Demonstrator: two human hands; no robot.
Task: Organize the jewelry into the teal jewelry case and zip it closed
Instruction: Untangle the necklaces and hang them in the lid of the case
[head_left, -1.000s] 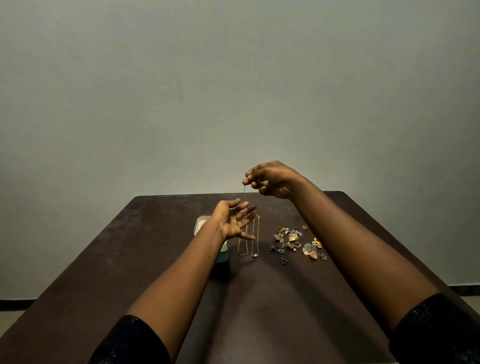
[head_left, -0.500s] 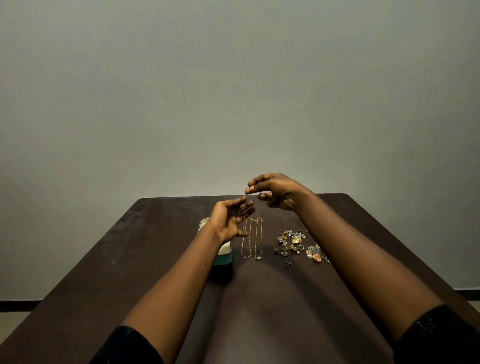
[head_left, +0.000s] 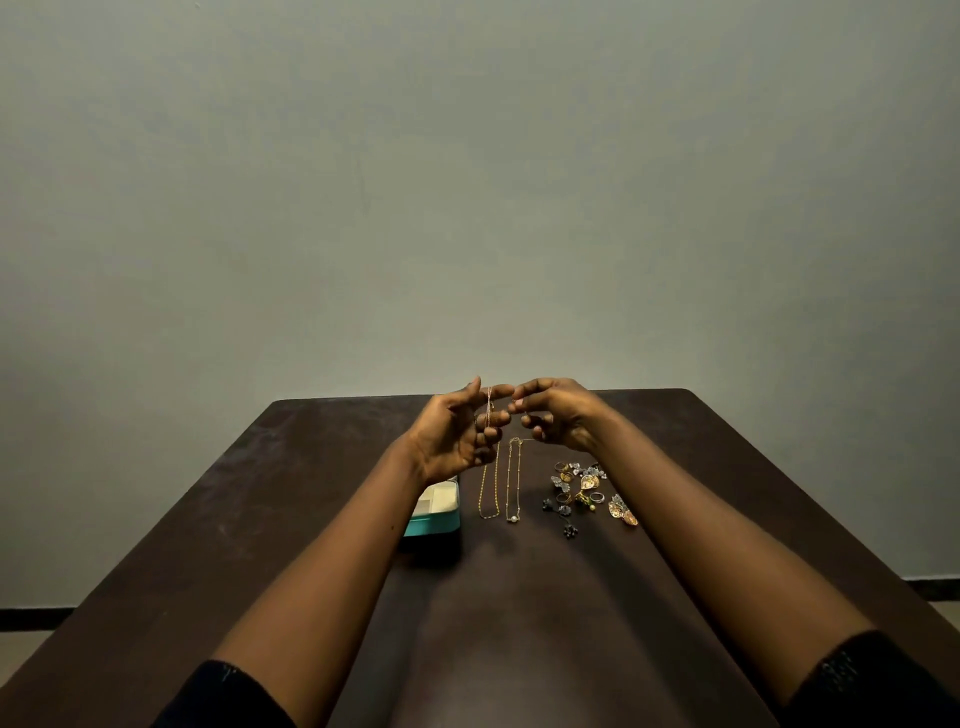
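Observation:
Above the far part of the table, my left hand is raised palm-up with fingers partly curled, and a thin pale chain lies looped across them. My right hand sits close beside it, fingertips pinched at the chain's end next to the left index finger. The teal jewelry case stands open on the table just under my left wrist, showing a cream interior; my forearm hides its left side. Two gold necklaces lie straight to the right of the case. A pile of rings and earrings lies further right.
The dark brown table runs to a far edge just behind my hands, with a plain grey wall beyond. A few small dark earrings lie at the pile's near side.
My right hand has come down and left until it meets my left hand. The hanging chain is now gathered across the left fingers, which have curled inward.

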